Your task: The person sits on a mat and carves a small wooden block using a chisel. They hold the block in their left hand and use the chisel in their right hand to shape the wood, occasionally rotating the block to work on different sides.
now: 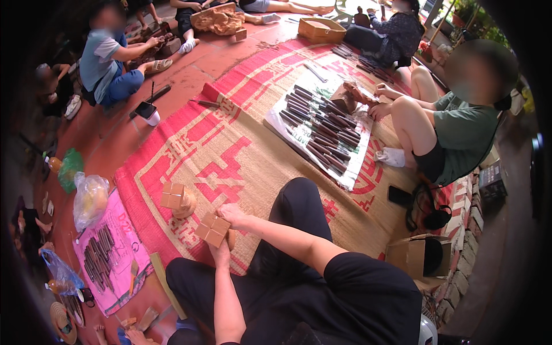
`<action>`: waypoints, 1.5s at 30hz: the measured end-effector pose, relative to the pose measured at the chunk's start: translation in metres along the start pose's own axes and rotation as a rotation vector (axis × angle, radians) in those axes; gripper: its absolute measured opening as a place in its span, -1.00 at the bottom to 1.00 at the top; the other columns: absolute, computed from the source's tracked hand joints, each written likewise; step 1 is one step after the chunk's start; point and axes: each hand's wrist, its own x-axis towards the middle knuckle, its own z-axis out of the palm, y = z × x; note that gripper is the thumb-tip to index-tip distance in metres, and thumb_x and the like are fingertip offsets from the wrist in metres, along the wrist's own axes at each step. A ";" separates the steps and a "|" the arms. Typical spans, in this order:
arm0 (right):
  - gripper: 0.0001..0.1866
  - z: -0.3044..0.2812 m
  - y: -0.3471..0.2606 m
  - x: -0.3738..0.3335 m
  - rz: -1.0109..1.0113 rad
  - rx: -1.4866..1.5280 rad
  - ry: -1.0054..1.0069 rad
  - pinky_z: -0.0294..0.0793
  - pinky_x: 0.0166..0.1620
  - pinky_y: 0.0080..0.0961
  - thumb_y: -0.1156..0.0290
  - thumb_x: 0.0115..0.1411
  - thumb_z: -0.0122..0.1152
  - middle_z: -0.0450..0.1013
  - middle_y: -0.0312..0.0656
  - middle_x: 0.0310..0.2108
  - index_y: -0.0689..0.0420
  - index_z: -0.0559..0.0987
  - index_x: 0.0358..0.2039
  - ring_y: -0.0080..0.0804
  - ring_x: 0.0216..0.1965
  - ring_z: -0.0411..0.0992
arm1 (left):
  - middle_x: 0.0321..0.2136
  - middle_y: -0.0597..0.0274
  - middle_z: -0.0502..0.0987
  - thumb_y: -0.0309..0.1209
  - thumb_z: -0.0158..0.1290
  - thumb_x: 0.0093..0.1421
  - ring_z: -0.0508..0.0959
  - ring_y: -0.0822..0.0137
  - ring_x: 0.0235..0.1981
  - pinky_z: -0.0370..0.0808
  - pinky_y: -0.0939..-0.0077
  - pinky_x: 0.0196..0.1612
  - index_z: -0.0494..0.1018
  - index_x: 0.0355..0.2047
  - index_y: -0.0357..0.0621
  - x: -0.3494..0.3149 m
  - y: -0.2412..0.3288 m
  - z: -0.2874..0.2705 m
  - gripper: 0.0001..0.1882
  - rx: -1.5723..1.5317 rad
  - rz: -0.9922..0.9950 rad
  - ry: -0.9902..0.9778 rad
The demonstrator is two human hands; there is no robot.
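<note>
A light brown wooden block [212, 229] with crossing lines on its top face is in front of me, over the mat. My left hand [219, 253] grips it from below, and a rounded wooden part shows beside that hand. My right hand [231, 215] is closed with curled fingers at the block's upper right corner; whatever is between them is too small to make out. Just beyond, to the left, a similar wooden block [172, 195] with a rounded wooden part [185, 204] beside it rests on the red and tan woven mat [241, 152].
Many dark-handled tools [322, 123] lie on a white sheet ahead. More lie on a pink sheet [118, 215] at left, near a clear plastic bag [91, 198]. A person in green [471, 132] sits at right, near a phone [399, 196] and a cardboard box [405, 253].
</note>
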 end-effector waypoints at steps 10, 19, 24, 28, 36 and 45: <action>-0.87 -0.011 0.000 0.003 -0.004 -0.103 -0.211 0.39 -0.54 -0.27 0.30 -0.16 0.14 0.44 -0.07 -0.63 0.07 0.51 -0.63 -0.13 -0.54 0.45 | -0.05 -0.01 0.26 -0.15 0.07 0.09 0.28 0.16 0.00 0.20 0.34 0.04 0.16 0.01 -0.32 0.001 -0.013 -0.006 -0.38 -0.016 -0.026 -0.019; -0.88 0.003 0.008 -0.006 0.135 -0.124 -0.269 0.41 -0.53 -0.28 0.31 -0.10 0.10 0.46 -0.11 -0.58 0.04 0.54 -0.58 -0.15 -0.52 0.46 | -0.03 -0.05 0.25 -0.14 0.04 0.11 0.27 0.12 0.02 0.19 0.32 0.05 0.17 0.01 -0.32 0.002 -0.005 -0.006 -0.40 0.078 -0.011 -0.052; -0.89 -0.001 0.011 0.000 0.041 -0.116 -0.176 0.42 -0.52 -0.29 0.32 -0.07 0.07 0.47 -0.10 -0.59 0.02 0.55 -0.56 -0.18 -0.51 0.48 | -0.02 -0.08 0.24 -0.19 0.04 0.11 0.27 0.08 0.02 0.20 0.30 0.05 0.19 0.00 -0.32 0.002 0.000 -0.001 -0.44 0.034 -0.010 -0.018; -0.89 -0.005 -0.006 -0.012 0.159 -0.200 -0.222 0.44 -0.49 -0.28 0.35 -0.09 0.08 0.47 -0.08 -0.58 0.05 0.55 -0.57 -0.17 -0.49 0.49 | -0.02 -0.07 0.24 -0.20 0.04 0.11 0.29 0.08 0.00 0.21 0.29 0.04 0.17 0.01 -0.32 -0.002 0.013 -0.002 -0.43 0.099 0.017 -0.018; -0.82 -0.005 -0.007 -0.015 0.191 -0.129 -0.217 0.43 -0.44 -0.24 0.34 -0.03 0.02 0.47 -0.10 -0.56 -0.04 0.57 -0.41 -0.15 -0.46 0.48 | -0.04 -0.03 0.25 -0.20 0.07 0.09 0.28 0.11 -0.01 0.21 0.31 0.03 0.16 0.01 -0.30 0.003 -0.008 -0.007 -0.41 0.045 0.003 -0.002; -0.88 0.007 -0.006 -0.046 0.222 -0.206 -0.145 0.39 -0.52 -0.17 0.41 -0.01 -0.04 0.42 -0.04 -0.65 0.09 0.48 -0.48 -0.09 -0.57 0.45 | -0.08 0.07 0.35 -0.23 0.01 0.15 0.34 0.25 -0.05 0.26 0.39 0.00 0.29 -0.05 -0.30 -0.002 0.014 -0.003 -0.54 0.065 0.005 -0.022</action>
